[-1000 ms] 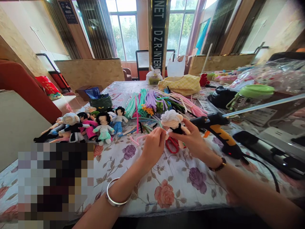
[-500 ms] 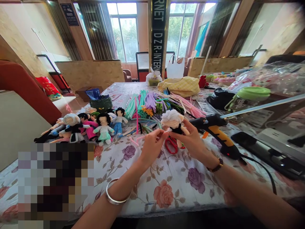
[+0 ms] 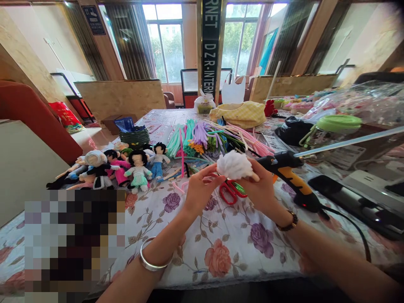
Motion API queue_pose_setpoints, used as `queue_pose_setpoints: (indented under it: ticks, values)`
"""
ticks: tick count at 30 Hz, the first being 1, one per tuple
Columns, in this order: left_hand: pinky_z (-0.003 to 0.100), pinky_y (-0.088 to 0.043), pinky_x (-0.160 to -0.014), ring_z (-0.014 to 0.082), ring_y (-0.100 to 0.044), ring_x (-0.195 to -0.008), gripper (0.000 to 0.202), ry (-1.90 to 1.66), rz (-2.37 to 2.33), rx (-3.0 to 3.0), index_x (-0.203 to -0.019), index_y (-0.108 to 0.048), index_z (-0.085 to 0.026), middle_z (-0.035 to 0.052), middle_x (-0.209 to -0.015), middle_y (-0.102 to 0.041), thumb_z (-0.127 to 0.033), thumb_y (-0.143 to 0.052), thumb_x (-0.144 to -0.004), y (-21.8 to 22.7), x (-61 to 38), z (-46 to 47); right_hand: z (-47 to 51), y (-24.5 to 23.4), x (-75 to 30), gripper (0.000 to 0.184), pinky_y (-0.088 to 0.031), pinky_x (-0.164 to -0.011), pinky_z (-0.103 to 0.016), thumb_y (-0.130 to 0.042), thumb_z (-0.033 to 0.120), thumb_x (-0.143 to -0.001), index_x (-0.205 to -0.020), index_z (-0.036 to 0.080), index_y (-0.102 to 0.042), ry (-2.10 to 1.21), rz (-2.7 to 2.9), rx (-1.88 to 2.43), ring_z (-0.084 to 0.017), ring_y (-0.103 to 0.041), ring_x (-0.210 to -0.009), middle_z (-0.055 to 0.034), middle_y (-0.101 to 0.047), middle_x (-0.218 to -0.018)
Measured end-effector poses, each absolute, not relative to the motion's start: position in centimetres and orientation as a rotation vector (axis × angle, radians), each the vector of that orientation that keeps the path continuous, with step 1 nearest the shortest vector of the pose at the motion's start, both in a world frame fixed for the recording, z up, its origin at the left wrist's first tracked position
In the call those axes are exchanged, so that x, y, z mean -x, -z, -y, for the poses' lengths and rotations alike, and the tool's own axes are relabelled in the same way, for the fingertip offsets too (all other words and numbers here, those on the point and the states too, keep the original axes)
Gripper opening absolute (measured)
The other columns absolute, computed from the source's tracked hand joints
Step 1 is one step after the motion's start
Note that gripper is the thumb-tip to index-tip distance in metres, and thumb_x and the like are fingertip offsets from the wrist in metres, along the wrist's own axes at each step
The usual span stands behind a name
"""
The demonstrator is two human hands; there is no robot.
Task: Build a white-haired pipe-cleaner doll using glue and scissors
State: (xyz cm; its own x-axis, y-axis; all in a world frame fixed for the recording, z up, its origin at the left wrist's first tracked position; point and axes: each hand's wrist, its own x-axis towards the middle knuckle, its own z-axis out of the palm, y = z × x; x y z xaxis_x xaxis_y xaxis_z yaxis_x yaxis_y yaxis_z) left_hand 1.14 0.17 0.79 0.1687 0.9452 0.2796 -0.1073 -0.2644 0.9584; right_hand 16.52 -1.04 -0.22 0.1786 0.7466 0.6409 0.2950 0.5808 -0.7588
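Observation:
My right hand (image 3: 260, 189) is closed round a small doll with fluffy white hair (image 3: 234, 165), held above the flowered tablecloth (image 3: 221, 244) with its hair side turned toward me. My left hand (image 3: 198, 189) is just to its left, thumb and fingers pinched at the doll's side; what they pinch is too small to make out. Red-handled scissors (image 3: 230, 191) lie on the cloth just beyond my hands. A black and orange glue gun (image 3: 288, 172) stands right of my right hand.
A row of finished dolls (image 3: 120, 166) lies at the left. A pile of coloured pipe cleaners (image 3: 205, 139) spreads behind the hands. A yellow checked bag (image 3: 241, 113), a green-lidded jar (image 3: 339, 123), a black power strip (image 3: 356, 202) and plastic bags lie at the right.
My right hand has turned the doll so that its white hair now faces me and its dark body is hidden. Both hands have risen slightly. The scissors are more exposed.

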Motion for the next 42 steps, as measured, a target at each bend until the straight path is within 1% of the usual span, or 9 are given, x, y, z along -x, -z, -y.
queue_pose_setpoints:
  ticks: [7,12,17,23,30,33,35,38,42]
  values:
    - [0.027,-0.049,-0.063,0.0215,-0.064,-0.079,0.067,-0.946,-0.548,-0.884,-0.082,-0.072,-0.015,0.0087,-0.082,-0.070,-0.076,-0.059,-0.059,-2.0,-0.7,-0.4,0.6,0.7,-18.6,0.036,-0.050,-0.084,-0.035,-0.052,0.017,-0.089,-0.122,0.029,-0.055,0.473,1.881,0.735,-0.019,-0.061,-0.098,-0.0063,-0.063,-0.105]
    - [0.024,-0.044,-0.059,0.0150,-0.060,-0.066,0.047,-1.002,-0.657,-0.975,-0.089,-0.071,-0.014,0.0037,-0.075,-0.068,-0.041,-0.083,-0.052,-2.8,-0.1,0.0,1.0,-0.1,-18.8,0.032,-0.048,-0.088,-0.035,-0.049,0.019,-0.092,-0.119,0.034,-0.055,0.686,2.115,0.792,-0.018,-0.060,-0.098,-0.0034,-0.063,-0.104]
    - [0.029,-0.049,-0.073,0.0202,-0.063,-0.089,0.053,-1.151,-0.481,-0.911,-0.101,-0.067,-0.019,0.0059,-0.097,-0.069,-0.051,-0.076,-0.059,-2.4,-0.3,-0.3,0.8,0.1,-17.6,0.049,-0.048,-0.091,-0.043,-0.043,0.020,-0.093,-0.140,0.027,-0.033,0.564,2.010,0.943,-0.025,-0.054,-0.109,-0.0127,-0.052,-0.121]
    - [0.026,-0.045,-0.084,0.0171,-0.060,-0.094,0.052,-1.185,-0.532,-1.039,-0.097,-0.066,-0.019,0.0017,-0.095,-0.069,-0.019,-0.085,-0.049,-1.8,-1.3,0.4,1.0,1.2,-16.0,0.072,-0.040,-0.103,-0.050,-0.041,0.012,-0.088,-0.149,0.020,-0.005,0.304,2.004,1.016,-0.030,-0.031,-0.133,-0.0188,-0.028,-0.142]
    - [0.027,-0.048,-0.076,0.0175,-0.064,-0.088,0.039,-1.265,-0.551,-0.857,-0.093,-0.067,-0.017,0.0043,-0.092,-0.070,-0.041,-0.076,-0.064,-1.7,-0.8,-0.4,2.2,-0.6,-16.4,0.057,-0.038,-0.104,-0.047,-0.049,0.022,-0.084,-0.139,0.027,-0.038,-0.315,1.972,0.834,-0.027,-0.038,-0.132,-0.0100,-0.033,-0.148]
    - [0.029,-0.050,-0.072,0.0195,-0.065,-0.085,0.039,-1.249,-0.559,-0.863,-0.093,-0.067,-0.016,0.0062,-0.091,-0.071,-0.048,-0.070,-0.070,-2.0,-0.3,-0.8,2.5,-1.0,-16.5,0.043,-0.055,-0.071,-0.034,-0.045,0.038,-0.089,-0.131,0.027,-0.047,-0.755,1.733,0.860,-0.022,-0.064,-0.098,-0.0110,-0.055,-0.129]
    - [0.029,-0.050,-0.070,0.0201,-0.066,-0.083,0.040,-1.238,-0.555,-0.873,-0.093,-0.068,-0.017,0.0067,-0.090,-0.072,-0.052,-0.064,-0.074,-2.1,-0.1,-0.9,2.4,-0.9,-16.3,0.040,-0.049,-0.048,-0.026,-0.044,0.046,-0.090,-0.123,0.024,-0.051,-0.908,1.551,0.931,-0.015,-0.063,-0.062,-0.0062,-0.067,-0.090]
    - [0.031,-0.050,-0.066,0.0208,-0.066,-0.076,0.041,-1.146,-0.579,-0.902,-0.090,-0.069,-0.017,0.0071,-0.082,-0.071,-0.054,-0.060,-0.076,-2.2,0.2,-0.9,1.9,-0.3,-16.0,0.032,-0.039,-0.040,-0.022,-0.051,0.049,-0.086,-0.101,0.022,-0.058,-0.960,1.487,1.044,-0.010,-0.050,-0.044,0.0034,-0.056,-0.057]
    - [0.031,-0.047,-0.056,0.0170,-0.060,-0.057,0.037,-1.004,-0.643,-0.900,-0.076,-0.067,-0.018,0.0048,-0.064,-0.066,-0.055,-0.059,-0.076,-1.9,0.3,-1.1,1.6,0.2,-15.8,0.031,-0.036,-0.040,-0.022,-0.055,0.050,-0.083,-0.071,0.021,-0.059,-1.062,1.605,0.999,-0.008,-0.043,-0.043,0.0041,-0.049,-0.052]
